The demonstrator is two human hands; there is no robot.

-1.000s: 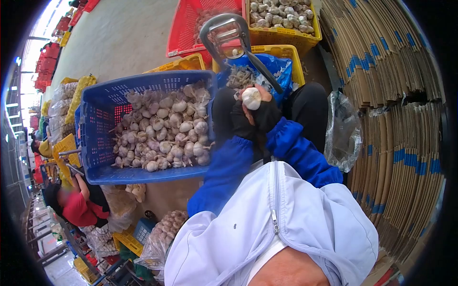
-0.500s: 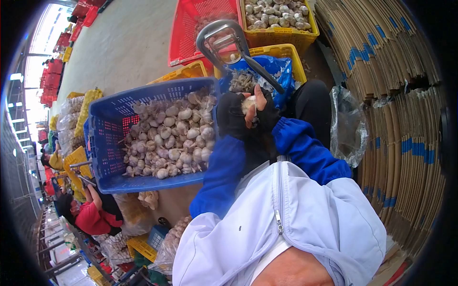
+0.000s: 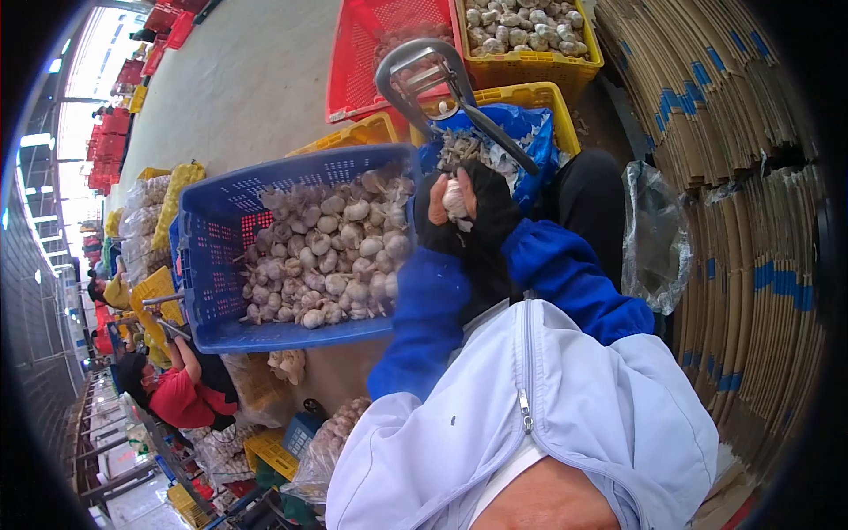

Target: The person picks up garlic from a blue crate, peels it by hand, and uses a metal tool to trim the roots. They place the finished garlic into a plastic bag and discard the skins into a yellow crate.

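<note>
A whitish garlic bulb (image 3: pixel 454 201) sits between my two hands, in front of my lap. From its left side my left hand (image 3: pixel 433 208), in a black fingerless glove, grips the bulb with bare fingertips. On the other side my right hand (image 3: pixel 490 196), gloved the same way, has its thumb pressed along the bulb. The other fingers are largely hidden by the gloves. Just beyond the hands, a blue plastic bag (image 3: pixel 523 132) lines a yellow crate (image 3: pixel 565 124) and holds trimmed stalks and skins. A grey metal frame with a long lever (image 3: pixel 495 132) reaches over it.
At my left stands a blue crate (image 3: pixel 291 340) heaped with garlic bulbs. A red crate (image 3: pixel 340 71) and a yellow crate of bulbs (image 3: pixel 530 66) stand farther ahead. Stacked flat cardboard (image 3: pixel 742 256) lines the right, beside a clear plastic bag (image 3: pixel 655 238). People work at the far left.
My right fingers, spread upright beside the bulb before, have folded in around it. Both hands now enclose the bulb from either side. The whole view has shifted slightly.
</note>
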